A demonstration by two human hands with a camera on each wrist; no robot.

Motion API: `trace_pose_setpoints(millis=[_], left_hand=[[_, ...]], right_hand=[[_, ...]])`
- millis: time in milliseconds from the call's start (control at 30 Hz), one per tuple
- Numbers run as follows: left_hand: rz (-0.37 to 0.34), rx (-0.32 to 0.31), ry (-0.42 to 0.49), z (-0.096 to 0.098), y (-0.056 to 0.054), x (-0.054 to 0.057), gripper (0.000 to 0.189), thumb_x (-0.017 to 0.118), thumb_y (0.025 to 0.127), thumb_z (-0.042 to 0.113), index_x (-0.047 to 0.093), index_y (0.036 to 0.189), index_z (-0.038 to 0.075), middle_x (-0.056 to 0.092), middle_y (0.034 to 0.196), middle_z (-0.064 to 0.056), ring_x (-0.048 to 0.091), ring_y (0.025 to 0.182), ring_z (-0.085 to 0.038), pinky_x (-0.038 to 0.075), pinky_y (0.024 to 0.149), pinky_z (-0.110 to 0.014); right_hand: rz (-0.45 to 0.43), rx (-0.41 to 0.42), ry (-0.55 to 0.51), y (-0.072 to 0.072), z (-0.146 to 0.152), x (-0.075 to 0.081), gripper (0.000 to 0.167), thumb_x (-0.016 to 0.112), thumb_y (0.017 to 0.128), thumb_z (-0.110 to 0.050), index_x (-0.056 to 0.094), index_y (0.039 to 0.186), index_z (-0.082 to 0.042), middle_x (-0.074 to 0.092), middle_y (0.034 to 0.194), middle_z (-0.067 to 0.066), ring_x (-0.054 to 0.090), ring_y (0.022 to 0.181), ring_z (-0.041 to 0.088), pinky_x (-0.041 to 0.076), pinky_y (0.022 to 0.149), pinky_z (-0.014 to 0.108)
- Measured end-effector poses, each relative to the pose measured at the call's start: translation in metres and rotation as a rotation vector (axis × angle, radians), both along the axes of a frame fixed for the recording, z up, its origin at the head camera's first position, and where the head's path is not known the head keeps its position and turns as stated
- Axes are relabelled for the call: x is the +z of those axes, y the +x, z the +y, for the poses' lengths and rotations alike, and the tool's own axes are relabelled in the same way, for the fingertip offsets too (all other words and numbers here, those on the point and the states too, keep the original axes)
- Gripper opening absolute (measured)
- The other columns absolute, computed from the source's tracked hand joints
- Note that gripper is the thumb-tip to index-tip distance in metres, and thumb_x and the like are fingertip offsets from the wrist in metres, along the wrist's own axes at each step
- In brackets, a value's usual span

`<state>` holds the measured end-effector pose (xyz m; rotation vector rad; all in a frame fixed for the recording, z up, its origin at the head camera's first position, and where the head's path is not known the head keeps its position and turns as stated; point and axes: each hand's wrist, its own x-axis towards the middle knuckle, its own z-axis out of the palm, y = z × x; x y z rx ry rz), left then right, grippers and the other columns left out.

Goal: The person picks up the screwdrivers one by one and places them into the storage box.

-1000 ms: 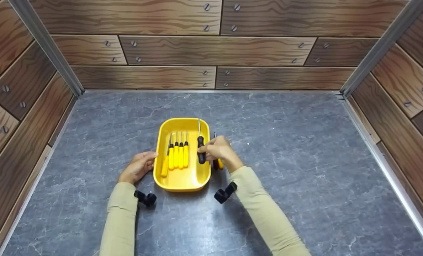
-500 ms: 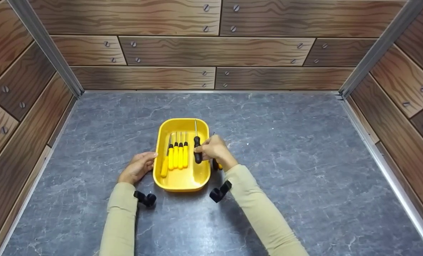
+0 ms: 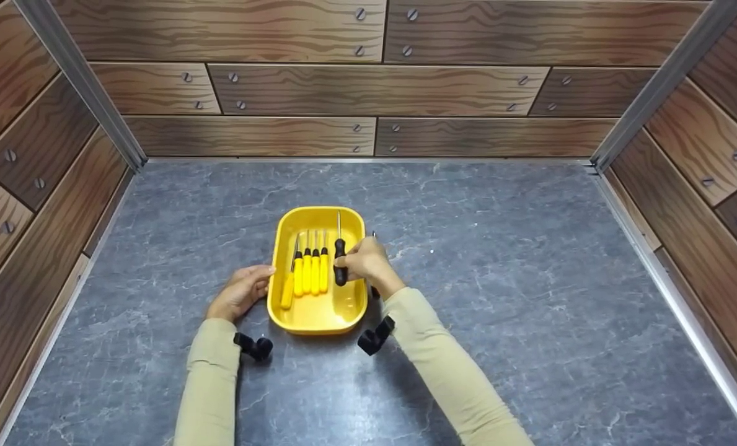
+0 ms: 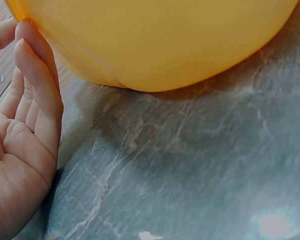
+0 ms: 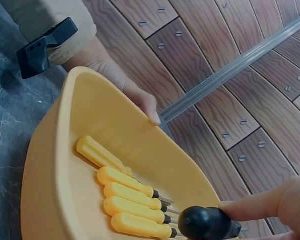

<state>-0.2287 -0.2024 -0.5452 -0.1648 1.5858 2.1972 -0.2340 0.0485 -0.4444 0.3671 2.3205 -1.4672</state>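
A yellow plastic tray [image 3: 318,316] stands on the grey marbled table, slightly left of centre. My left hand [image 3: 238,293] pinches its left rim between thumb and fingers; the left wrist view shows the fingertips at the tray's upper edge. Over the tray's right side, my right hand [image 3: 368,260] holds a black-handled screwdriver [image 3: 339,272] by its handle, the metal shaft pointing to the far end. Several yellow-handled screwdrivers [image 5: 135,202] lie side by side in the tray, to the left of the black one. The leftmost yellow screwdriver [image 3: 287,291] lies at a slant.
Beside the tray's right wall lies another tool with a dark part [image 3: 375,292], mostly hidden under my right hand. Wood-print walls [image 3: 368,90] with metal edge strips enclose the table at the back and sides. A black camera mount [image 3: 253,345] sits on my left wrist.
My right hand has moved a little left with the black screwdriver, from near the right rim further over the tray's inside. The left hand and the tray have stayed put.
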Motion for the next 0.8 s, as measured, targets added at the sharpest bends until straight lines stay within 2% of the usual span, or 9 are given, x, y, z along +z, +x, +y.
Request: trace_pose_setpoints(millis=[167,333,500,633,800], left_hand=[[0.011,-0.012,-0.005,-0.001,0.000,-0.001,0.023,0.049,0.096,0.007,0.067,0.084,0.014,0.071,0.077,0.006,0.066,0.073,-0.003,0.056,0.071,-0.016],[0.019,-0.006,-0.008,-0.001,0.000,0.000,0.023,0.049,0.096,0.007,0.067,0.084,0.014,0.071,0.077,0.006,0.066,0.072,-0.003,0.055,0.070,-0.015],[0.010,-0.003,-0.015,0.001,0.000,-0.001,0.023,0.049,0.096,0.007,0.068,0.083,0.013,0.071,0.076,0.006,0.065,0.071,-0.003,0.054,0.068,-0.015],[0.003,-0.001,-0.033,0.001,-0.001,-0.001,0.023,0.050,0.095,0.009,0.068,0.082,0.014,0.070,0.076,0.007,0.065,0.072,-0.003,0.054,0.069,-0.016],[0.010,0.002,-0.022,0.001,-0.001,0.000,0.024,0.050,0.095,0.008,0.069,0.082,0.015,0.071,0.076,0.007,0.065,0.072,-0.003,0.054,0.069,-0.016]], right_hand=[[0.004,0.004,0.062,-0.001,-0.003,-0.001,0.017,0.074,0.081,-0.007,0.070,0.090,0.006,0.068,0.089,0.015,0.058,0.050,0.010,0.062,0.075,0.037],[0.010,0.005,0.122,-0.003,-0.006,-0.002,0.019,0.076,0.078,-0.008,0.070,0.091,0.005,0.069,0.098,0.019,0.059,0.052,0.011,0.062,0.074,0.035],[0.024,0.008,0.198,-0.004,-0.011,-0.002,0.021,0.078,0.076,-0.009,0.070,0.090,0.005,0.071,0.098,0.021,0.063,0.053,0.013,0.062,0.071,0.034],[0.034,0.043,0.267,-0.004,-0.015,-0.002,0.022,0.076,0.077,-0.010,0.068,0.092,0.005,0.072,0.096,0.020,0.065,0.053,0.015,0.062,0.070,0.033],[0.069,0.103,0.386,-0.003,-0.019,0.001,0.025,0.075,0.078,-0.012,0.067,0.096,0.003,0.072,0.097,0.019,0.072,0.068,0.021,0.061,0.068,0.029]])
